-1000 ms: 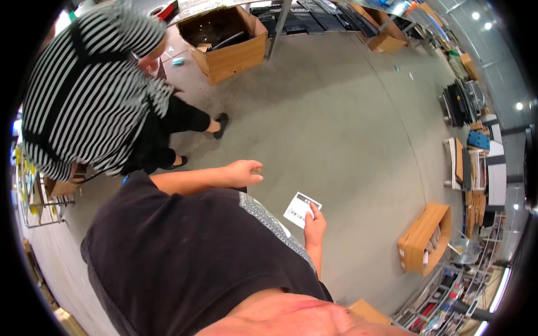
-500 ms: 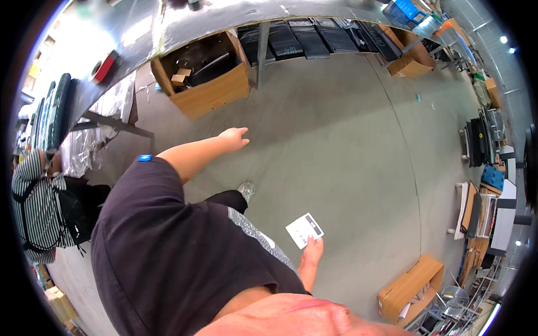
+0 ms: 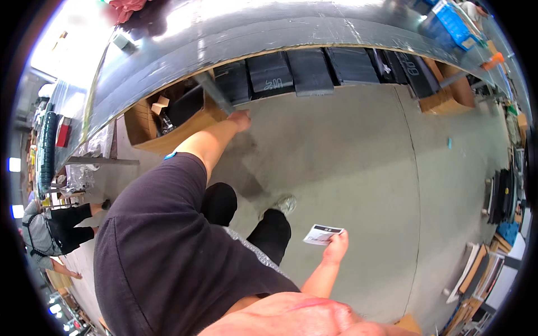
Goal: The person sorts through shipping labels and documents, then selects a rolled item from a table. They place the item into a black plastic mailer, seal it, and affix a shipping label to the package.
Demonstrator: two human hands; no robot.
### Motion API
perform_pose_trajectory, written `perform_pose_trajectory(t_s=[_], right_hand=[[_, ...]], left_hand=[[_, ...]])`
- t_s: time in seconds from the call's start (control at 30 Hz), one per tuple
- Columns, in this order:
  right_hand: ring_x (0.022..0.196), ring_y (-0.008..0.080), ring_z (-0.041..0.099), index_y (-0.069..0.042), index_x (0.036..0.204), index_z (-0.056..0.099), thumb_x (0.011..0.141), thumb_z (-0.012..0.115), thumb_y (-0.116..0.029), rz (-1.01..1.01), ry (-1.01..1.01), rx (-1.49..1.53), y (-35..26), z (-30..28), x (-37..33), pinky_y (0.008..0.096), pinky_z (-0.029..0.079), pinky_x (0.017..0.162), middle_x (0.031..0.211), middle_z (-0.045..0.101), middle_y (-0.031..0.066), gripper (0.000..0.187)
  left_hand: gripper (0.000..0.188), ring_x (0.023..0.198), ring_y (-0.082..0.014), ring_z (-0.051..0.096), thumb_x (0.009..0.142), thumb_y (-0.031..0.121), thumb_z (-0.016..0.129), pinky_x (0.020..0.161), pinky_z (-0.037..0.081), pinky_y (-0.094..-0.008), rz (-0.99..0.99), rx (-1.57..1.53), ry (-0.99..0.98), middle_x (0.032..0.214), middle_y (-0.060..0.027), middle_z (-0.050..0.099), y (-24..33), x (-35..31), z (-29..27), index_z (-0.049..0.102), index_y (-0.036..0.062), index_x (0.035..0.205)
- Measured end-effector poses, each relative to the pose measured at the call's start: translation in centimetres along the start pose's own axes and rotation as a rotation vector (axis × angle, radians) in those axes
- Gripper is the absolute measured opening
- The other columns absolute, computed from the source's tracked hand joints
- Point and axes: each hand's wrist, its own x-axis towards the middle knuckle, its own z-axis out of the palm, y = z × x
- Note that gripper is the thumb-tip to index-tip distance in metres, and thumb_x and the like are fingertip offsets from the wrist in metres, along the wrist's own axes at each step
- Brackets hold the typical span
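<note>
My right hand (image 3: 336, 246) is closed on the edge of a white card (image 3: 322, 235) with a dark band and printing, held out over the floor. The card is tilted, so I see it at a slant. My left hand (image 3: 241, 119) is stretched forward beside a metal table leg (image 3: 214, 93), near an open cardboard box (image 3: 193, 130) under the workbench. Its fingers are loosely bent and a little apart, and nothing shows in them. Whether it touches the leg or box I cannot tell.
A long workbench (image 3: 241, 42) with a dark, shiny top runs across the front. Black packages (image 3: 311, 70) stand in a row beneath it. A blue bin (image 3: 455, 25) sits on its right end. Stacked boards (image 3: 476, 274) are at the right. Another person (image 3: 56, 229) stands at far left.
I have moved closer to the workbench, which fills more of the view. My left hand is now beside the table leg. The card has tilted in my right hand.
</note>
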Motion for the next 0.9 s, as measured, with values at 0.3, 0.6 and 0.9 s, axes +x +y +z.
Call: perform_pose_trajectory(t_s=[0.3,0.6,0.9], right_hand=[[0.05,0.013,0.032,0.004,0.108,0.06,0.102,0.035,-0.049,-0.142,-0.379,0.377,1.9,11.4,29.8,0.0272,0.031,0.054,0.05,0.044,0.0045,0.059],[0.054,0.0124,0.039,0.009,0.113,0.055,0.1,0.041,-0.045,-0.069,-0.445,-0.023,5.6,18.2,38.0,0.0263,0.031,0.055,0.057,0.046,0.003,0.058],[0.06,0.0086,0.049,0.001,0.115,0.062,0.096,0.057,-0.033,-0.001,-0.63,-0.111,7.2,25.1,39.8,0.0227,0.037,0.053,0.069,0.057,0.0011,0.039]], left_hand=[[0.047,0.136,-0.0299,0.038,0.093,0.031,0.057,0.107,0.038,-0.0432,-0.149,0.058,0.54,0.144,-0.006,0.044,-0.7,29.9,-2.7,0.048,0.0119,0.135],[0.029,0.125,-0.0172,0.05,0.094,0.028,0.05,0.117,0.015,-0.0496,-0.171,0.161,0.847,0.125,-0.0013,0.062,-1.6,38.7,-0.8,0.063,0.0151,0.117],[0.016,0.087,-0.0268,0.065,0.082,0.021,0.056,0.089,0.042,-0.0471,0.057,-0.078,1.108,0.084,-0.0056,0.069,2.2,31.0,-5.2,0.07,0.0195,0.077]])
